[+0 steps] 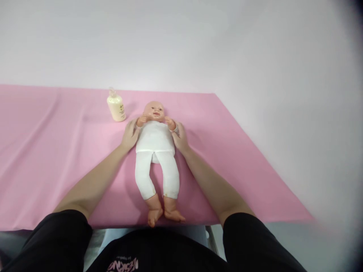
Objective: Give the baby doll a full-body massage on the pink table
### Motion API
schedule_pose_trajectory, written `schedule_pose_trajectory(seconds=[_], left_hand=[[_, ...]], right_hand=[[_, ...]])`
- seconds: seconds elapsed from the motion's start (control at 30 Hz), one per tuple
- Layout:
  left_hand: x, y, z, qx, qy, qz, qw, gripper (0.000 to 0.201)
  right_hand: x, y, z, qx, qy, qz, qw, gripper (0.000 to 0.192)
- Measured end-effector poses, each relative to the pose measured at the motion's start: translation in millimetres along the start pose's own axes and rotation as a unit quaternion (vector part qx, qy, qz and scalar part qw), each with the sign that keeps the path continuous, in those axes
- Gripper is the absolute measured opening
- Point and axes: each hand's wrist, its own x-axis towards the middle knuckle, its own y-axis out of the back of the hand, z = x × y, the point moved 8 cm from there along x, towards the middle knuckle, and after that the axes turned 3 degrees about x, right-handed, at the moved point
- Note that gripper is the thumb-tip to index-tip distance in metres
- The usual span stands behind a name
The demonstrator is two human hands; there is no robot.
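A baby doll (155, 141) in a white top and white leggings lies on its back on the pink sheet (56, 151), head away from me, bare feet at the near edge. My left hand (130, 134) rests flat against the doll's torso on the left, under its raised arm. My right hand (179, 138) presses the torso's right side in the same way. Both hands cup the doll's sides with fingers extended; how firmly they grip is unclear.
A small cream lotion bottle (116, 106) with a pump top stands on the sheet left of the doll's head. The sheet's right edge runs diagonally from the back to the near right corner. A plain white wall lies behind.
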Motion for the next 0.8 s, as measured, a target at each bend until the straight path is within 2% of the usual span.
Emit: schedule_pose_trajectory(seconds=[0.1,0.23,0.4,0.5,0.57,0.67,0.8], left_hand=[[0.0,12.0,-10.2,-0.082,0.048,0.066,0.993,0.062],[-2.6,23.9,-42.3,-0.148,0.136,0.158,0.967,0.058],[-10.6,30.0,-86.4,-0.196,0.242,0.241,0.919,0.036],[-14.5,28.6,-101.5,-0.218,0.29,0.25,0.898,0.032],[-15.4,27.4,-104.3,-0.227,0.303,0.247,0.892,0.032],[-14.7,27.7,-99.9,-0.229,0.291,0.25,0.895,0.032],[-12.6,29.5,-86.8,-0.208,0.26,0.25,0.909,0.04]], right_hand=[[3.1,5.9,-3.8,0.073,-0.007,0.031,0.997,0.051],[6.5,20.8,5.4,0.109,-0.007,0.096,0.989,0.056],[0.9,43.5,66.8,0.108,-0.076,0.192,0.972,0.059],[-3.3,51.8,100.4,0.153,-0.106,0.237,0.954,0.06],[-5.7,54.5,113.2,0.194,-0.127,0.267,0.936,0.06],[-7.4,54.2,112.0,0.209,-0.153,0.286,0.922,0.061],[-1.8,47.7,73.5,0.169,-0.102,0.236,0.952,0.061]])
